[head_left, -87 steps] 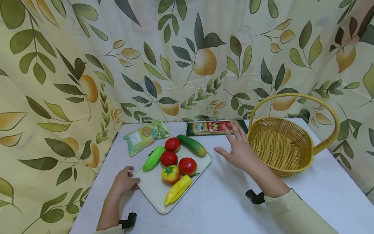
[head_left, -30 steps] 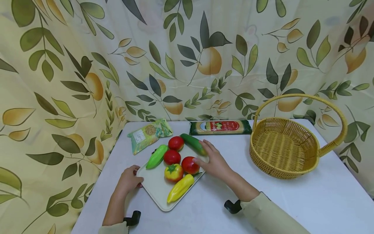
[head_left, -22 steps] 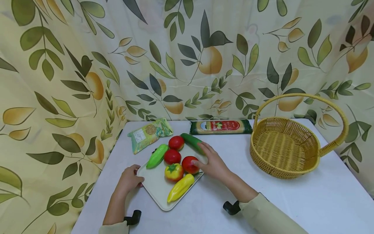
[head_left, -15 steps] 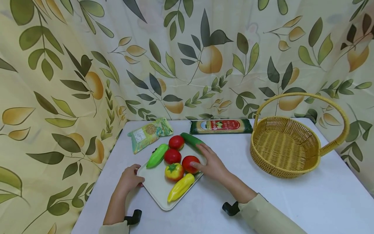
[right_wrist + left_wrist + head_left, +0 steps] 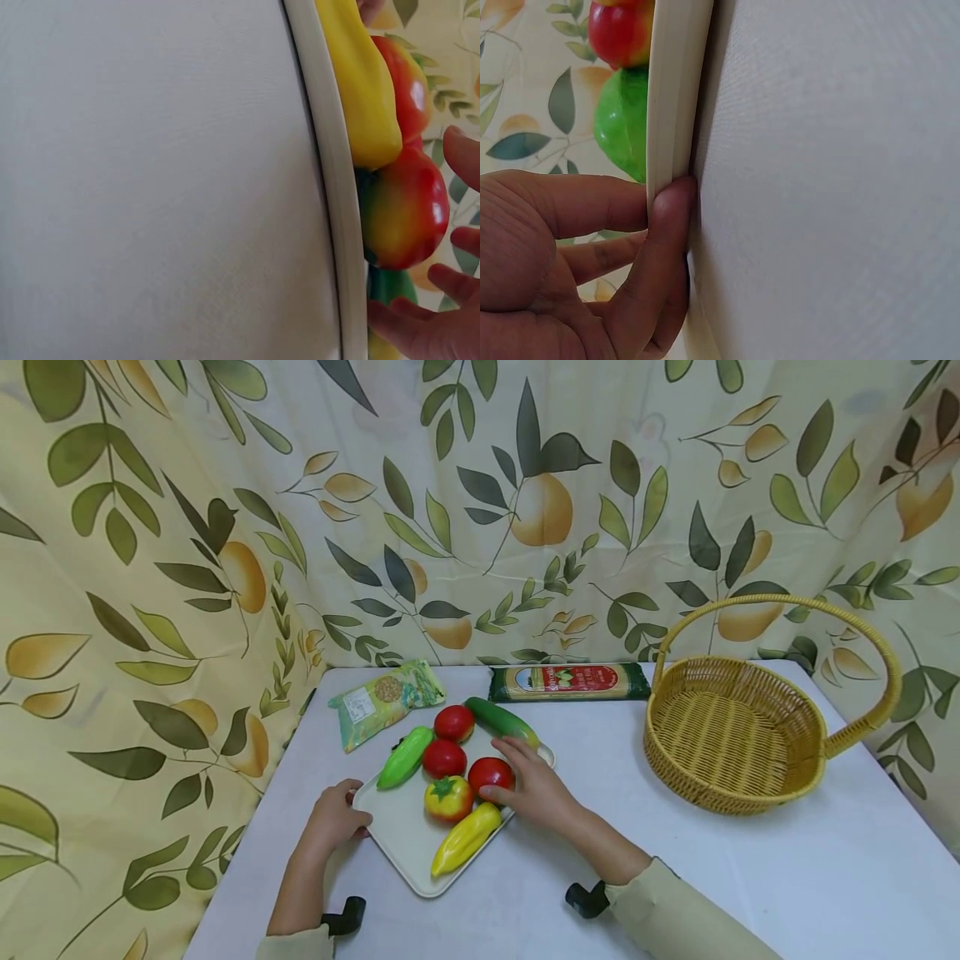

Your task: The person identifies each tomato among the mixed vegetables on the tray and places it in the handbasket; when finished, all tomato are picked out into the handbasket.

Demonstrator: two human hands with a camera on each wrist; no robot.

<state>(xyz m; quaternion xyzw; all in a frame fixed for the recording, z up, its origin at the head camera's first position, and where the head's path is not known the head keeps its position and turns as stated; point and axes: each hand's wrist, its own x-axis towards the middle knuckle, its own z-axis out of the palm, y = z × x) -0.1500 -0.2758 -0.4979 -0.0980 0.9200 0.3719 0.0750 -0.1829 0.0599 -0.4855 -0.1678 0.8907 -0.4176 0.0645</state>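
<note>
At the right edge of the tray (image 5: 405, 835), the R hand (image 5: 536, 789) is now spread, fingers loose and apart, about the nearest red tomato (image 5: 491, 772), which lies on the tray by that edge. A few secs ago it was held out to the tray's right, w/ the long packet (image 5: 592, 681) behind the tray partly covered in view. Since the last half-sec it's been shifted slightly, so the tip of the cucumber (image 5: 498, 718) and the tray's far-right corner have been uncovered. No grip is shown: in the R wrist view a gap is seen btw thumb & tomato; whether it's touched by any fingertip can't be told. L hand's (image 5: 335, 816) place is unchanged, the tray's left rim being pinched btw thumb & fingers, presumably for steadiness. As judged, the tomato rather than the cucumber is now being closed in on. Basket (image 5: 727, 735), well right of the tray, isn't touched by either hand.
</note>
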